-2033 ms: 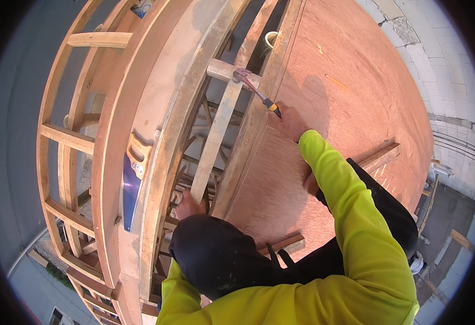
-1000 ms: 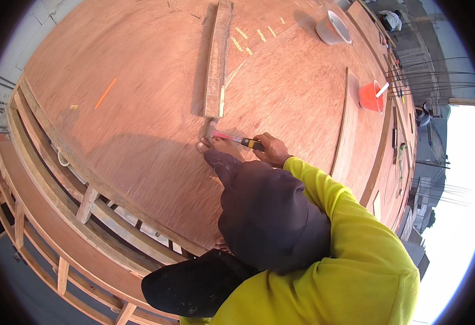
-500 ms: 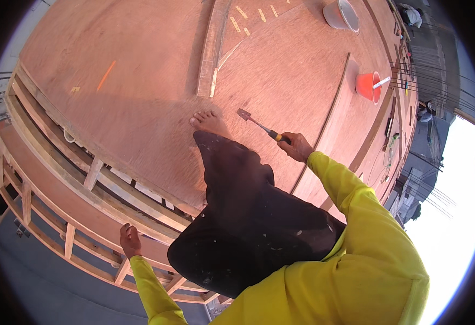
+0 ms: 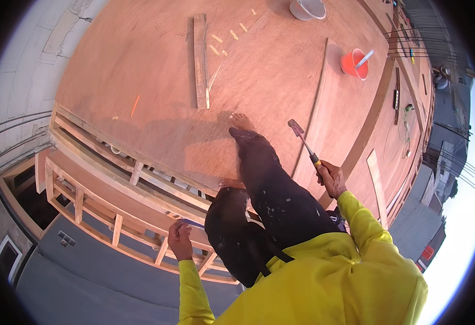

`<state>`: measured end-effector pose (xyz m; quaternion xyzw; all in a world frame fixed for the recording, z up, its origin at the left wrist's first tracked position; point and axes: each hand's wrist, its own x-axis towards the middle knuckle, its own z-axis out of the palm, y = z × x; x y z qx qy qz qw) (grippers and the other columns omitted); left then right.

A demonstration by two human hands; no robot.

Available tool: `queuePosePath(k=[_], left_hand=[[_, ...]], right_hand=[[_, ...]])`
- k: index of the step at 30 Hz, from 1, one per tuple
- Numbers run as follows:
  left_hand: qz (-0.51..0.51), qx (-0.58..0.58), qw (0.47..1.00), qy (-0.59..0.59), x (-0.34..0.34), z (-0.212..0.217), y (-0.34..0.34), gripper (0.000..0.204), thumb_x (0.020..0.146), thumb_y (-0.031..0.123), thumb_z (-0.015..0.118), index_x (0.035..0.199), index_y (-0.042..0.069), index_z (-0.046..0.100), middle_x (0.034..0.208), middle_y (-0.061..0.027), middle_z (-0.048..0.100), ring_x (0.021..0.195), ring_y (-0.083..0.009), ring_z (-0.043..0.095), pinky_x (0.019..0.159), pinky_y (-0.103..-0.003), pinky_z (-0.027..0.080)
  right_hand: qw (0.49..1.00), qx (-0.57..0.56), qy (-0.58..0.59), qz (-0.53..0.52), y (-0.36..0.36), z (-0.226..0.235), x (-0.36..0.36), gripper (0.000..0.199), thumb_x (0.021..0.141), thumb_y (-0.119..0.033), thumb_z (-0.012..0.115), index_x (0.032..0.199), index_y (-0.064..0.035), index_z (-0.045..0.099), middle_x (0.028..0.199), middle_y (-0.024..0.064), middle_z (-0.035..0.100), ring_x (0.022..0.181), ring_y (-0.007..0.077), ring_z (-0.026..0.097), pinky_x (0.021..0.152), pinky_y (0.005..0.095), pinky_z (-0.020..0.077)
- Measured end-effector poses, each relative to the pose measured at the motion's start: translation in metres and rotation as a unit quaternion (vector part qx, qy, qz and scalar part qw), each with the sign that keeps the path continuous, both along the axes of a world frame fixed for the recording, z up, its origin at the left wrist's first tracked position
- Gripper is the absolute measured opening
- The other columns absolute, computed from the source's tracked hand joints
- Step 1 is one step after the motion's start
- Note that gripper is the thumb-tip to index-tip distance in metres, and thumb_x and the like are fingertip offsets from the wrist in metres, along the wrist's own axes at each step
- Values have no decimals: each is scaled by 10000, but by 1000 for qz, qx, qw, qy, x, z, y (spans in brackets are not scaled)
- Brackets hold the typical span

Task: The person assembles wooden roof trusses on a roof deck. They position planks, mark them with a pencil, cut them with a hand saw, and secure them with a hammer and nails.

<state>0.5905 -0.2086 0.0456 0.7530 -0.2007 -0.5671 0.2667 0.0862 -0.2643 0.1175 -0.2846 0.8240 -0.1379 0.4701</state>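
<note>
Right hand [image 4: 332, 179] closed on hammer [image 4: 304, 142], head raised clear of plywood deck [image 4: 156, 70]. Left hand [image 4: 179, 238] grips timber frame edge [image 4: 140, 203]. Step judged: between strikes; next calls for aimed downswing.

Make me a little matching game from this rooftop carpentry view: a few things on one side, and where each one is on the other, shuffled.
Things:
1. hammer
2. red bucket
3. loose wooden plank
4. left hand

Places:
A. lying flat on the plywood deck, ahead of the bare foot
B. at the timber framing along the deck's edge
C. gripped in the right hand, head raised
D. standing far off on the deck with a tool handle sticking out

Pairs: 1-C, 2-D, 3-A, 4-B
</note>
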Motion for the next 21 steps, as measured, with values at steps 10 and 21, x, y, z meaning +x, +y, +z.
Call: queuePosePath(k=[10,21], left_hand=[[181,-117,939,269,-297,56,-222,380,1021,244,509,1330,25,487,921,-62,627,881,-194,634,840,-381,561],[318,198,927,28,-407,-47,-247,224,1009,228,502,1155,79,583,587,39,355,475,-100,388,469,-306,441]], right_hand=[[855,-293,-194,381,-162,-9,45,376,910,-223,694,1224,-29,621,953,153,622,822,351,639,742,441,528],[993,14,111,23,-184,-218,-437,366,907,-232,671,1194,-5,655,989,190,708,906,331,699,839,418,561]])
